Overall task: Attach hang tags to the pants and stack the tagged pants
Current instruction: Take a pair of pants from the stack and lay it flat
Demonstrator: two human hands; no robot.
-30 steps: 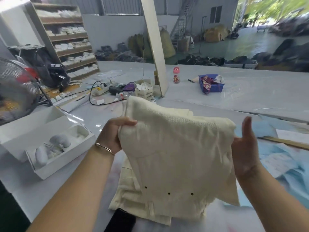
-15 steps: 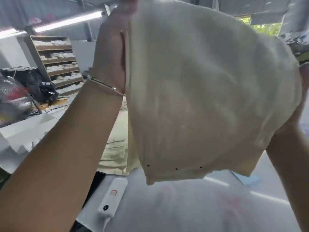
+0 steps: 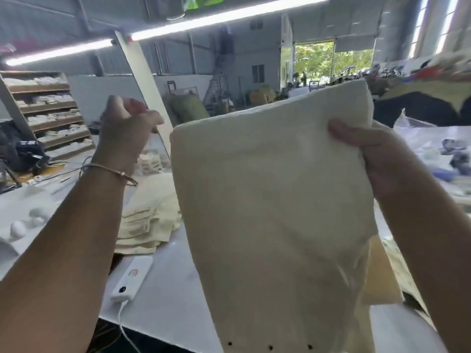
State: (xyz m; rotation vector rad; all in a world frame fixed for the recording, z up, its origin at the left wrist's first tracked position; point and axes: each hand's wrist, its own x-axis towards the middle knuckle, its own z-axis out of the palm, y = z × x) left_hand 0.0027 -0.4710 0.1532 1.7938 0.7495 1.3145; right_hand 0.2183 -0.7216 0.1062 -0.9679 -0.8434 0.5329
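A folded pair of cream pants [image 3: 275, 212] hangs in the air above the white table [image 3: 168, 296], pinched at its upper right corner by the right hand [image 3: 387, 159]. The left hand [image 3: 127, 131] is raised beside it, fingers curled, holding nothing visible. More cream pants [image 3: 150, 220] lie stacked on the table behind

The pants [image 3: 275, 212] were cream cloth, matt and softly textured, like the folded stack [image 3: 150, 220] beside them. The counter [image 3: 173, 296] looked smooth, white and faintly glossy. A thin metal bangle [image 3: 112, 170] gleamed. The shelves [image 3: 48, 115] appeared to be bare wood.
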